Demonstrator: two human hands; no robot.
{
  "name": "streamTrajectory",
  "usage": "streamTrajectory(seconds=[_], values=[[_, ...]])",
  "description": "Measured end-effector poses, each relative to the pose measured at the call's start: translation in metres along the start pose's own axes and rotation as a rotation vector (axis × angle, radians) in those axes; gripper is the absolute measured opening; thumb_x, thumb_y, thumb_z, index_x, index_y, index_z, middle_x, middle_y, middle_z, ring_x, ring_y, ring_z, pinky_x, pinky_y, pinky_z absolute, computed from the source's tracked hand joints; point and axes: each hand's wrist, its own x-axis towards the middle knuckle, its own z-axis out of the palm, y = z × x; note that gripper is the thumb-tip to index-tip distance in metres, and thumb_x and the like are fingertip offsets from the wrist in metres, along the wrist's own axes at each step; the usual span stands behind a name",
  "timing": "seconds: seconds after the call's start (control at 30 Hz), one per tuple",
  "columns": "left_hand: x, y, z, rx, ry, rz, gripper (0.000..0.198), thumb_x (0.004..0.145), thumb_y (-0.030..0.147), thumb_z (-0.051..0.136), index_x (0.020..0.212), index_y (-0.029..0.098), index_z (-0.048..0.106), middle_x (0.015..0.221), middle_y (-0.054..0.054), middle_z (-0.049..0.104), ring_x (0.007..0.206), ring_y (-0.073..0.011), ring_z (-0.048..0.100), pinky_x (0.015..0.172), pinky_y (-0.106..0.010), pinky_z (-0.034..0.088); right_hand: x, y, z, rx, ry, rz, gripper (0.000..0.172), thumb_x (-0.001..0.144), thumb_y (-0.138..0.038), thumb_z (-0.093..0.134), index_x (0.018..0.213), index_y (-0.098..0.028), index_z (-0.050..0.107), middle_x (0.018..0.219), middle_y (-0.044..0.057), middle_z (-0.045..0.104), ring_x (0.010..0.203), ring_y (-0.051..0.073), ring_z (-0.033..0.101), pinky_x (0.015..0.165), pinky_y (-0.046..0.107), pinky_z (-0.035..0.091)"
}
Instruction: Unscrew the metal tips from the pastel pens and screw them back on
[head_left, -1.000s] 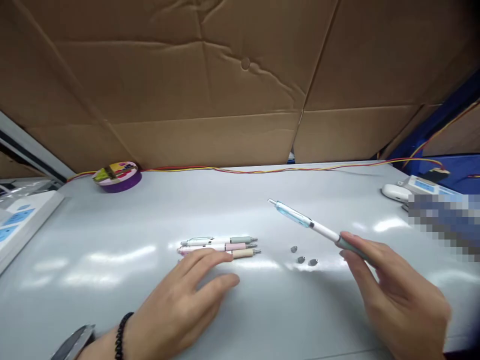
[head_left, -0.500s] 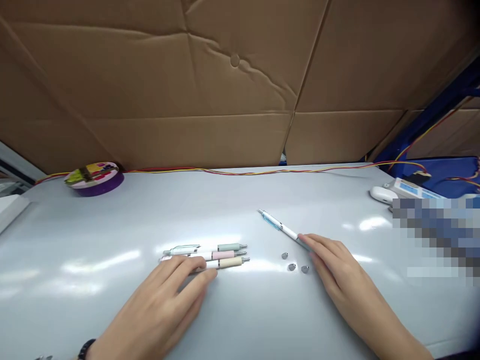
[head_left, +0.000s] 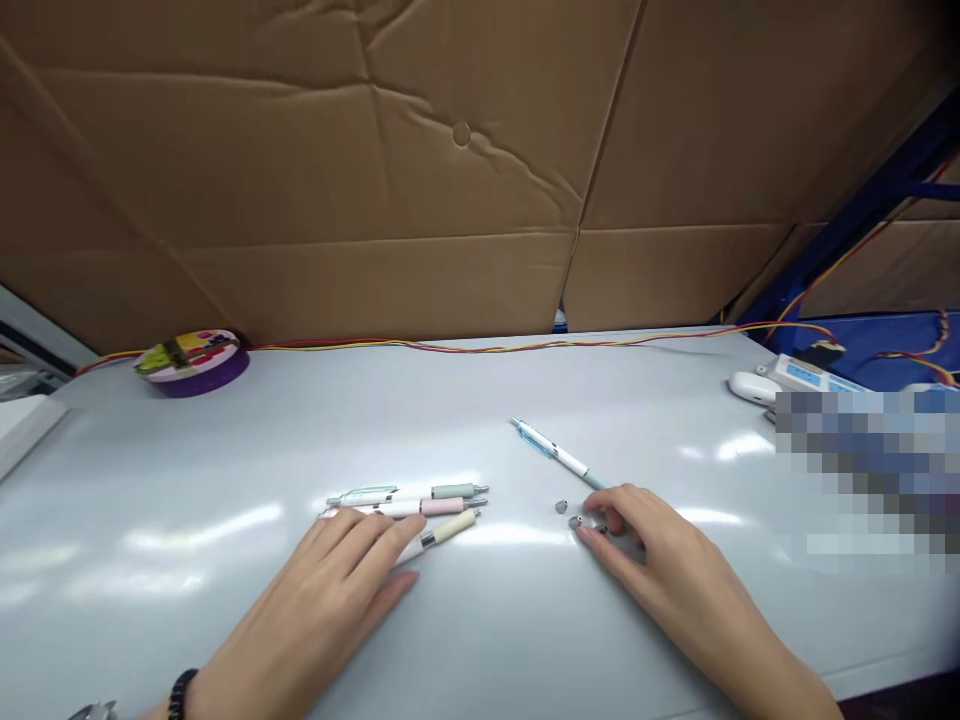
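Observation:
My left hand (head_left: 330, 590) lies over a row of mechanical-looking pens. Between its thumb and index finger is the pen with a cream grip (head_left: 455, 525), slanting away from the row. Under its fingertips are a pen with a pink grip (head_left: 442, 506) and, just beyond, one with a green grip (head_left: 452, 491). My right hand (head_left: 667, 560) has thumb and index apart around small grey metal pen tips; one tip (head_left: 575, 522) is by the thumb, another (head_left: 600, 528) partly hidden between the fingers. A third tip (head_left: 561, 507) lies left of them. Beyond the hand rests a blue-grip pen (head_left: 559, 454).
A round purple box (head_left: 193, 365) sits at the back left of the grey table (head_left: 420, 410). Red and yellow wires (head_left: 480, 349) run along the back edge before a cardboard wall (head_left: 300, 180). At right are a white mouse-like object (head_left: 754, 387) and a power strip (head_left: 814, 375).
My right hand has left the blue-grip pen and come down to the metal tips, fingers curling. The cream-grip pen has turned askew under my left hand.

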Motion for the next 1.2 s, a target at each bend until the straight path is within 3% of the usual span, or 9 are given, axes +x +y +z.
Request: streamTrajectory(seconds=[0.07,0.2,0.27,0.33,0.53,0.63,0.7,0.93,1.2], values=[[0.001,0.002,0.0,-0.004,0.005,-0.012,0.026,0.095,0.033,0.041,0.118,0.021,0.047,0.098,-0.006,0.058,0.087,-0.0247,0.054,0.074,-0.038,0.043,0.001,-0.001,-0.002,0.012,-0.028,0.02,0.014,0.089,-0.033,0.046,0.086,-0.025,0.056,0.076,0.0,0.058,0.064,0.016,0.058,0.054,0.026,0.046],[0.002,0.004,0.0,-0.035,-0.095,-0.069,0.025,0.096,0.034,0.035,0.086,0.02,0.053,0.082,-0.005,0.056,0.073,-0.0242,0.055,0.065,-0.037,0.045,0.002,-0.003,-0.003,0.034,-0.065,0.075,0.019,0.09,-0.033,0.043,0.076,-0.024,0.052,0.064,-0.003,0.055,0.056,0.014,0.053,0.051,0.025,0.042],[0.003,0.006,-0.001,-0.075,-0.123,-0.085,0.029,0.097,0.034,0.031,0.08,0.02,0.05,0.078,-0.004,0.054,0.069,-0.0229,0.055,0.061,-0.035,0.044,0.002,-0.003,-0.004,0.062,-0.042,0.066,0.019,0.09,-0.033,0.045,0.075,-0.024,0.052,0.062,-0.004,0.055,0.053,0.013,0.053,0.049,0.024,0.041],[0.003,0.009,-0.002,-0.167,-0.101,-0.083,0.027,0.098,0.032,0.029,0.083,0.02,0.048,0.078,-0.003,0.055,0.068,-0.0204,0.055,0.06,-0.031,0.045,0.0,-0.003,-0.005,0.111,0.024,0.034,0.017,0.09,-0.032,0.045,0.076,-0.024,0.053,0.062,-0.004,0.055,0.052,0.013,0.053,0.047,0.024,0.042],[-0.003,0.023,-0.011,-0.536,-0.104,-0.08,0.024,0.099,0.036,0.019,0.1,0.024,0.04,0.068,0.004,0.056,0.051,-0.013,0.052,0.049,-0.021,0.042,-0.013,-0.018,-0.002,0.344,0.443,-0.192,0.003,0.085,-0.023,0.053,0.086,-0.025,0.055,0.075,-0.001,0.06,0.066,0.015,0.058,0.061,0.026,0.048],[-0.006,0.026,-0.012,-0.52,-0.072,0.005,0.032,0.1,0.039,0.014,0.126,0.026,0.028,0.072,0.003,0.061,0.051,-0.0137,0.055,0.051,-0.022,0.044,-0.02,-0.031,0.003,0.552,0.353,-0.382,0.017,0.082,-0.013,0.057,0.093,-0.025,0.057,0.08,0.0,0.064,0.074,0.016,0.062,0.063,0.025,0.052],[-0.005,0.026,-0.012,-0.46,-0.076,0.072,0.034,0.101,0.034,0.012,0.132,0.028,0.022,0.077,0.002,0.062,0.055,-0.0135,0.058,0.055,-0.022,0.045,-0.023,-0.036,0.006,0.62,0.242,-0.464,0.024,0.08,-0.008,0.058,0.098,-0.024,0.057,0.084,0.001,0.066,0.078,0.016,0.064,0.066,0.024,0.054],[0.0,0.028,-0.007,-0.267,-0.163,0.15,0.028,0.101,0.027,0.013,0.113,0.023,0.039,0.072,0.003,0.059,0.054,-0.0137,0.059,0.046,-0.022,0.04,-0.021,-0.042,0.003,0.653,0.168,-0.53,0.016,0.081,-0.01,0.061,0.094,-0.02,0.06,0.074,0.001,0.066,0.065,0.013,0.061,0.058,0.023,0.053],[-0.002,0.029,-0.004,-0.268,-0.24,0.177,0.022,0.099,0.024,0.02,0.114,0.023,0.038,0.072,0.003,0.058,0.055,-0.0149,0.059,0.046,-0.024,0.038,-0.018,-0.05,0.006,0.61,0.108,-0.619,0.028,0.08,-0.003,0.059,0.101,-0.02,0.06,0.081,0.003,0.069,0.071,0.015,0.064,0.063,0.025,0.056]])
